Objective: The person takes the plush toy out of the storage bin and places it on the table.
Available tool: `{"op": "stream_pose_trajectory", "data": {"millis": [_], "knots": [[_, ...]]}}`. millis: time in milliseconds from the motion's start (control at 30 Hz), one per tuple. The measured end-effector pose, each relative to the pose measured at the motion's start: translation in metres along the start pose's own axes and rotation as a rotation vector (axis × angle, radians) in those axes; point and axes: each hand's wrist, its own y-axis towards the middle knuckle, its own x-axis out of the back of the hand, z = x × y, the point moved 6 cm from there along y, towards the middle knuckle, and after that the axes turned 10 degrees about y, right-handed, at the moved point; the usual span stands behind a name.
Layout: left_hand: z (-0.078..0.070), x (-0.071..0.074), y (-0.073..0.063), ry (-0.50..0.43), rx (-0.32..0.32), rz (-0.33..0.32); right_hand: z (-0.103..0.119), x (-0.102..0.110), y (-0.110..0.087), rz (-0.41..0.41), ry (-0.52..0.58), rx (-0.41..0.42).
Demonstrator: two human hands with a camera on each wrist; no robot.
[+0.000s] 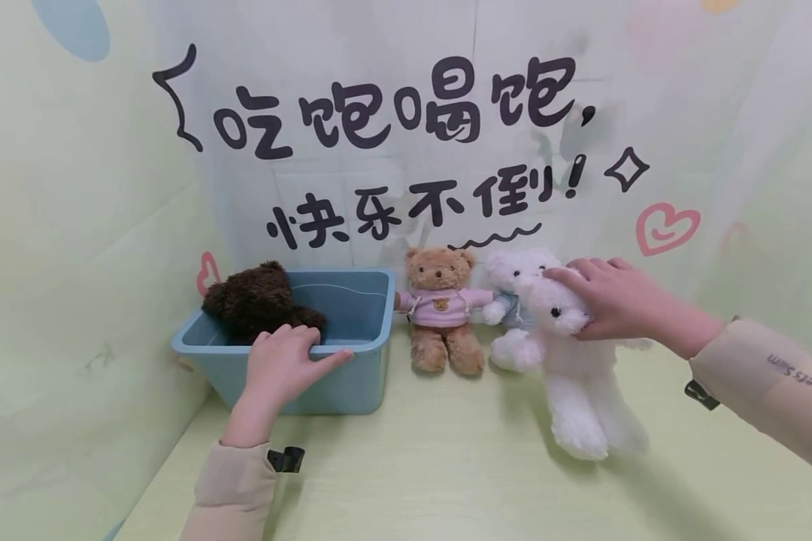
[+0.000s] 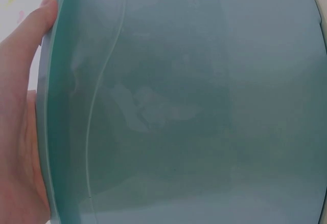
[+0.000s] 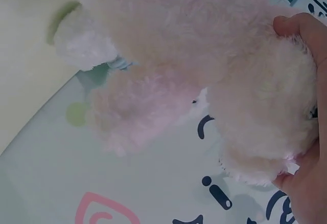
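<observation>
My right hand [image 1: 625,300] grips a fluffy white teddy bear [image 1: 578,383] by the head, its legs hanging down over the table. Up close in the right wrist view, pale fur [image 3: 163,45] fills much of the picture, with the thumb and fingers around the head. My left hand [image 1: 280,368] holds the front rim of a blue plastic bin [image 1: 352,383], fingers bent over the edge and thumb stretched along it. The bin's smooth outer wall [image 2: 204,106] takes up the left wrist view. Inside the bin lies a dark brown plush toy [image 1: 253,300], leaning on the left rim.
A tan teddy bear in a pink hoodie [image 1: 440,309] sits against the back wall beside the bin. To its right sits a white bear in a blue-grey top [image 1: 510,308], partly hidden by the held bear. The pale green table [image 1: 446,466] meets a printed wall covering [image 1: 352,45].
</observation>
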Motion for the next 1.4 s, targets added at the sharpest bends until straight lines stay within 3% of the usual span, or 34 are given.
{"op": "stream_pose_trajectory", "data": {"millis": [467,767,1133,1400], "knots": [[0.001,-0.002,0.001,0.003,-0.001,-0.019,0.001,-0.048,-0.013,0.078,0.122,0.037],[0.0,-0.002,0.0,0.007,-0.002,0.002,-0.005,-0.08,-0.019,0.136,0.239,-0.074],[0.0,-0.002,0.001,0.015,0.003,0.004,-0.013,-0.084,-0.013,0.131,0.297,-0.159],[0.0,-0.004,0.002,0.015,0.007,-0.02,-0.011,-0.084,-0.006,0.111,0.278,-0.155]]}}
